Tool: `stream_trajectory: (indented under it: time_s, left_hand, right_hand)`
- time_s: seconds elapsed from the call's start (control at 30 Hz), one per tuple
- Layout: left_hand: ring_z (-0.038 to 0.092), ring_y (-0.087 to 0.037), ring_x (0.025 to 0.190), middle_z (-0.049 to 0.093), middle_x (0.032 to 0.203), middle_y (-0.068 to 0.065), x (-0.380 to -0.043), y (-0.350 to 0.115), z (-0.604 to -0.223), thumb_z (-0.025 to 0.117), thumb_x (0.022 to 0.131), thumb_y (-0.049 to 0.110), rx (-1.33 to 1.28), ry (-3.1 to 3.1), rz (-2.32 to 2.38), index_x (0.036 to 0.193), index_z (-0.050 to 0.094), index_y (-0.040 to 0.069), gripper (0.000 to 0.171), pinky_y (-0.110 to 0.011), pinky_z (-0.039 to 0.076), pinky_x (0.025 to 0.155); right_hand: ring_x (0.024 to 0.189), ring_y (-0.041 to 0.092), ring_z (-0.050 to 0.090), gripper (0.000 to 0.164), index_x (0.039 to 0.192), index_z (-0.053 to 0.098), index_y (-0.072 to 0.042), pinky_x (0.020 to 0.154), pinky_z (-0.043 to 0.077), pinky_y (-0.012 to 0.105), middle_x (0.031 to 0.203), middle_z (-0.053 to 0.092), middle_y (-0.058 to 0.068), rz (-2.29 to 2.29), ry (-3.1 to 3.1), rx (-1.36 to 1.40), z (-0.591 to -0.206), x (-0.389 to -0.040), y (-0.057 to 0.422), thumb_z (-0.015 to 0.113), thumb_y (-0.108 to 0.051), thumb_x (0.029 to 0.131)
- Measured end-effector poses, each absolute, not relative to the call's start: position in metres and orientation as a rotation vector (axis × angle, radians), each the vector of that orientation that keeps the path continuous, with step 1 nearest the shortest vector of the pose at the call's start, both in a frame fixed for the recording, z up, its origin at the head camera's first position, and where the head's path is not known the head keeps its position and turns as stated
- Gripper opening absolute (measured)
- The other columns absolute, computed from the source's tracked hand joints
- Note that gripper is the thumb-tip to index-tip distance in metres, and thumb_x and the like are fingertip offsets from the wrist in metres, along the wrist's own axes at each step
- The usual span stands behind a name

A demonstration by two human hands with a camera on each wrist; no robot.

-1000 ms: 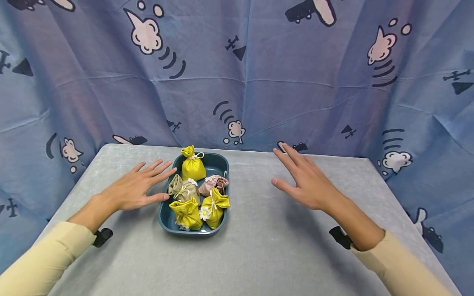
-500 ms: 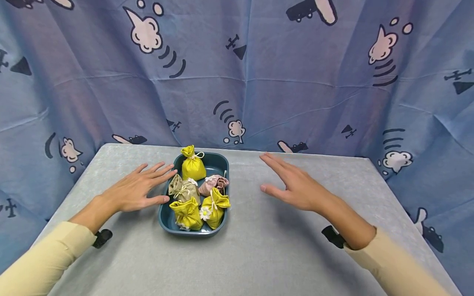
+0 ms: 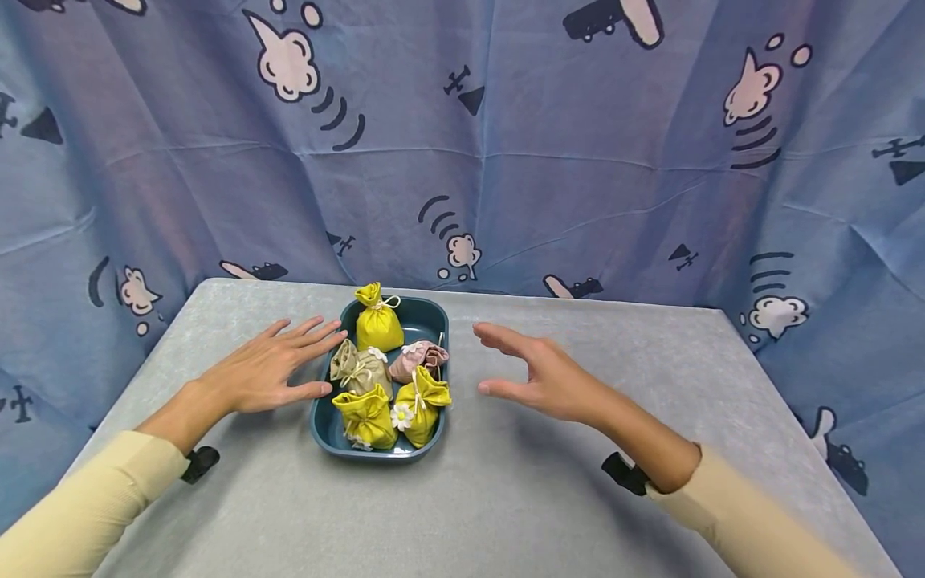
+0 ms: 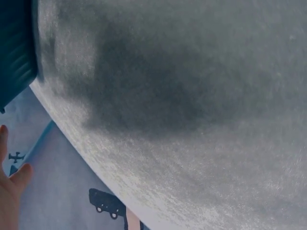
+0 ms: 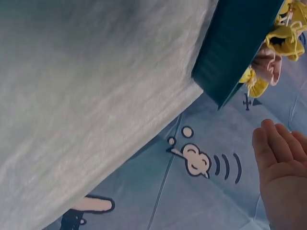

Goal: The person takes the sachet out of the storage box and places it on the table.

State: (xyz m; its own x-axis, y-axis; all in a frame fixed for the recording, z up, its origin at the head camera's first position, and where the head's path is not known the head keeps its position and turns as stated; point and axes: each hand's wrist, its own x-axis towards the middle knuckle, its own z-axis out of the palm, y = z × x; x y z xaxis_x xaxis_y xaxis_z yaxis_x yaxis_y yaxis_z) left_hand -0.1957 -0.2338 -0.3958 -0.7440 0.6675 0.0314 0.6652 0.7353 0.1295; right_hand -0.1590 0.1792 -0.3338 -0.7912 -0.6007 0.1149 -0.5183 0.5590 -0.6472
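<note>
On the table sits a dark teal tray [image 3: 340, 445] with small drawstring bags in it. A yellow bag [image 3: 379, 325] stands at the back, a beige bag [image 3: 372, 376] lies at the left middle and a pink bag [image 3: 415, 361] at the right middle. In front are a yellow bag [image 3: 367, 421] and another yellow bag [image 3: 421, 413] with a white flower. My left hand [image 3: 263, 369] is spread at the tray's left rim; whether it touches cannot be told. Right of the tray, apart from it, my right hand [image 3: 552, 377] hovers with thumb and fingers apart, holding nothing.
The grey tabletop [image 3: 506, 498] extends around the tray. A blue patterned curtain [image 3: 578, 201] hangs behind and at both sides of the table. Each wrist carries a black camera mount, seen at the left mount [image 3: 200, 466] and the right mount [image 3: 625, 474].
My right hand has moved left toward the tray, turning so its thumb and fingers face the tray. The left hand, tray and bags have stayed put.
</note>
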Motion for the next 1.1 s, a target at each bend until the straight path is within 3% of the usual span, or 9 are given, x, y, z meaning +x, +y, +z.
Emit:
stream_trajectory:
  time_s: [0.37,0.6,0.8,1.1]
  left_hand:
    - [0.022,-0.032,0.149,0.026,0.163,-0.003,-0.196,-0.235,-0.396,0.051,0.095,0.064,1.121,2.917,0.194,0.158,0.031,0.019,0.080,-0.064,0.014,0.116]
    - [0.021,-0.031,0.150,0.025,0.164,-0.002,-0.195,-0.236,-0.396,0.050,0.094,0.066,1.110,2.911,0.187,0.158,0.031,0.018,0.082,-0.064,0.013,0.116]
    - [0.020,-0.030,0.150,0.024,0.164,-0.002,-0.196,-0.236,-0.396,0.050,0.094,0.067,1.111,2.911,0.158,0.158,0.030,0.021,0.082,-0.064,0.012,0.117]
    - [0.021,-0.030,0.150,0.025,0.164,-0.003,-0.196,-0.235,-0.395,0.049,0.094,0.066,1.129,2.912,0.147,0.158,0.030,0.020,0.081,-0.063,0.013,0.117]
  right_hand:
    - [0.132,0.016,0.052,0.069,0.147,0.048,-0.010,0.107,0.044,0.033,0.146,0.053,0.003,-1.260,2.495,-0.943,-0.343,-0.157,0.163,0.079,-0.021,0.086]
    - [0.130,0.019,0.054,0.071,0.148,0.046,-0.010,0.106,0.045,0.037,0.144,0.055,0.009,-1.278,2.423,-0.974,-0.349,-0.157,0.151,0.079,-0.020,0.087]
    - [0.130,0.018,0.054,0.071,0.149,0.045,-0.009,0.107,0.044,0.039,0.142,0.057,0.006,-1.263,2.383,-0.976,-0.354,-0.157,0.143,0.078,-0.021,0.087]
    - [0.130,0.020,0.054,0.070,0.149,0.044,-0.005,0.107,0.043,0.037,0.144,0.055,0.010,-1.265,2.343,-1.005,-0.360,-0.157,0.131,0.077,-0.019,0.089]
